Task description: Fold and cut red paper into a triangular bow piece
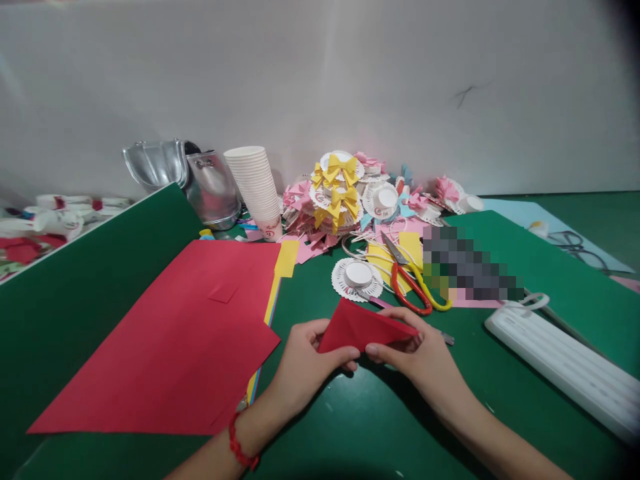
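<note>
A small folded piece of red paper is held up over the green table, its peak pointing away from me. My left hand grips its left side, thumb along the lower edge. On the right side, my right hand pinches the paper between thumb and fingers. Just beyond it lie a white lace-edged disc with a small cup base and scissors with red and yellow handles. Large red sheets lie to the left, with a small red square on them.
Stacked paper cups, a metal container and a pile of crafts with yellow bows stand at the back. A white power strip lies at right. A green board slants up at left.
</note>
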Tool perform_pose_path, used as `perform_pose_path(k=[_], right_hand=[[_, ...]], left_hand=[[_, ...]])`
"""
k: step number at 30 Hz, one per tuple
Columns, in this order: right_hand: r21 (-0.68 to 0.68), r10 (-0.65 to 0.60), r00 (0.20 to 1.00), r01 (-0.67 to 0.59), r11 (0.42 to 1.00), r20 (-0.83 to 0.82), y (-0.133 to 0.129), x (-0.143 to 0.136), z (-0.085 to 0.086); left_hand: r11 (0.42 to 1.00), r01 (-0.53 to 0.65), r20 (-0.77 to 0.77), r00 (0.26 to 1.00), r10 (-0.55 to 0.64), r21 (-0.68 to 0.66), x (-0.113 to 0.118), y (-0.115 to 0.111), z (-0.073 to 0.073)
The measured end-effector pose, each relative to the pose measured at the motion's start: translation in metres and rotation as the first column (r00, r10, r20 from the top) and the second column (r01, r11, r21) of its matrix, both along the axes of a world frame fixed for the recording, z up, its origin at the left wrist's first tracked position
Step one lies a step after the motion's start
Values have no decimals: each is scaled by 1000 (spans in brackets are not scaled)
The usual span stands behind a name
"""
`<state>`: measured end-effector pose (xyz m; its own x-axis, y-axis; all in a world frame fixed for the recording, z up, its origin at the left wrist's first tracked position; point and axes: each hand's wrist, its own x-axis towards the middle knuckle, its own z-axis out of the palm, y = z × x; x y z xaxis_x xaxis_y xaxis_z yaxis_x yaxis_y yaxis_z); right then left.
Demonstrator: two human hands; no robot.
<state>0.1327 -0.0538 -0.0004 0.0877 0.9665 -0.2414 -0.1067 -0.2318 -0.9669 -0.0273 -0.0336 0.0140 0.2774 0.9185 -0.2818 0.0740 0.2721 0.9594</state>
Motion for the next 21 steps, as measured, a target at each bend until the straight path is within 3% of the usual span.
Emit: perform_pose_path(k=[5, 9, 11, 12, 13, 14, 16, 18, 21], right_hand=[[51, -106, 994, 108, 993, -35, 9, 20, 6], [224, -337, 931, 302, 927, 139, 20, 51, 21], [408, -522, 799, 388, 827, 298, 28, 80, 33], [493, -585, 695, 367, 789, 418, 32, 99, 39], [553, -624, 536, 312, 772, 569, 35, 118, 44], [531, -570, 390, 214, 820, 723, 39, 138, 48], [293, -291, 261, 31, 956, 920, 44, 175, 51], [106, -64, 284, -136, 985, 957, 46, 201, 48], [27, 29, 296, -182, 983, 955, 46, 212, 38]], left_hand=[[997, -23, 42, 999, 26, -78, -7, 7, -4], [998, 30, 119, 993, -22, -62, -13, 11, -9], [998, 43, 143, 989, -37, -39, -14, 13, -11], [998, 47, 152, 987, -42, -29, -14, 13, -11], [999, 50, 164, 985, -46, -19, -14, 13, -11], [999, 54, 180, 982, -51, -9, -14, 14, -10], [998, 66, 223, 973, -65, 5, -14, 14, -8], [996, 86, 262, 961, -83, 0, -14, 14, -6], [994, 111, 280, 954, -105, -4, -14, 14, -4]])
